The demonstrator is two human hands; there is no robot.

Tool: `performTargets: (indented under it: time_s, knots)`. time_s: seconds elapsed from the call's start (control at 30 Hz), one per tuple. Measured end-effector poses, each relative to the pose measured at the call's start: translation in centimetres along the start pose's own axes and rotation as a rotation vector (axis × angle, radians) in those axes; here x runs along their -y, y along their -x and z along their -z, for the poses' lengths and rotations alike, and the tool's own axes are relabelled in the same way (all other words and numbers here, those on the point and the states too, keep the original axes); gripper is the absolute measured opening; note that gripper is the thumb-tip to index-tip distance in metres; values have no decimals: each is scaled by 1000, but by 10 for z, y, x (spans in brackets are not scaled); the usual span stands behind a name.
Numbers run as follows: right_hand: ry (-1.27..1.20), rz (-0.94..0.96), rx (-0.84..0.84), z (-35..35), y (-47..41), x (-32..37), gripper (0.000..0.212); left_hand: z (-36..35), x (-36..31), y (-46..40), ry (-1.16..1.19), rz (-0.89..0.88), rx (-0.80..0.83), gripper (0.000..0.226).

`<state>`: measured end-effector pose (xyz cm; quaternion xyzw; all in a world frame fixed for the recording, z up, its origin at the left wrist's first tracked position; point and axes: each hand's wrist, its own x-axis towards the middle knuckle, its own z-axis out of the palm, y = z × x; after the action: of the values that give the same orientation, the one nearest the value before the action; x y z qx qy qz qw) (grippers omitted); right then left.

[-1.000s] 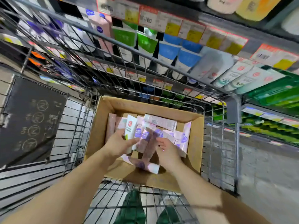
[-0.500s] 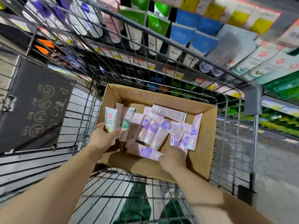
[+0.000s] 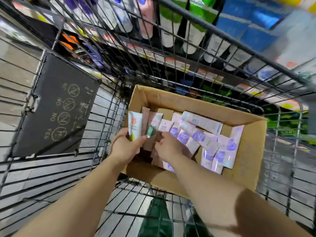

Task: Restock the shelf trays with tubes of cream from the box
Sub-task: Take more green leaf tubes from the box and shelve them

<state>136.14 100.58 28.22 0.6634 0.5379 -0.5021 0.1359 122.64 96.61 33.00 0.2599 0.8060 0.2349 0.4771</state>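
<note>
Both hands have shifted toward the left end of the cardboard box [image 3: 248, 151] since half a second ago: the right hand [image 3: 168, 147], which was pressing down on the loose tubes near the box's front wall, has come across beside the left, and the view has dipped so the shelf trays [image 3: 179, 62] sit higher and blurrier behind the cart wire.

Gathering from the box is the step in hand; nothing has gone to the shelf yet. The left hand [image 3: 125, 147] grips a white tube with a red mark [image 3: 135, 125], its fingers curled round the lower part with the thumb across the front, and seems to hold the green-patterned pink tube [image 3: 151, 127] next to it as well. The right hand's fingers are bent and reaching at the pink tubes just beside that bundle; whether they already pinch one I cannot tell. Many more pink tubes with purple marks [image 3: 198, 135] lie loose and overlapping across the middle and right of the box.

Next, I judge, the right hand must close on a tube and add it to the bundle, or both hands lift out toward the shelf.

Room is tight to the left, where the box wall stands close to the left hand and the cart's wire side [image 3: 109, 117] just beyond. Straight up is open; the cart's far rail [image 3: 222, 40] crosses between box and shelf, so the lift must clear it.
</note>
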Motion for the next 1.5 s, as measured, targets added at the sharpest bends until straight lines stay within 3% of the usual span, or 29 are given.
performTargets:
  time_s: [0.27,0.37,0.53,0.7,0.83,0.93,1.03,1.17,1.3,1.5]
  knots:
    - [-270,-296,-76,-18,-12,38,40,3,-2,-2,76,9,48,23]
    - [-259,-376,-117,-27,-18,41,54,4,-3,-2,111,17,55,23]
    - [-241,-169,-85,-27,-9,50,38,6,-3,-1,125,39,42,24]
    - [-80,-98,-259,-28,3,32,32,13,-13,-2,267,67,-53,18]
    - [-82,-159,-195,-22,-6,37,41,19,-18,-9,223,44,-164,33]
    - [-152,-255,-168,-16,-15,42,40,17,-19,-7,144,-9,-190,23]
    - [-198,-304,-185,-27,-15,43,39,14,-20,-5,96,3,-212,27]
    - [-165,-197,-226,-46,-4,41,35,15,-21,-6,51,7,-270,37]
    - [-208,-180,-298,-48,0,36,51,15,-17,-8,8,-42,-306,39]
    - [-342,-251,-193,-36,-20,37,38,14,-17,-8,57,-33,-317,35]
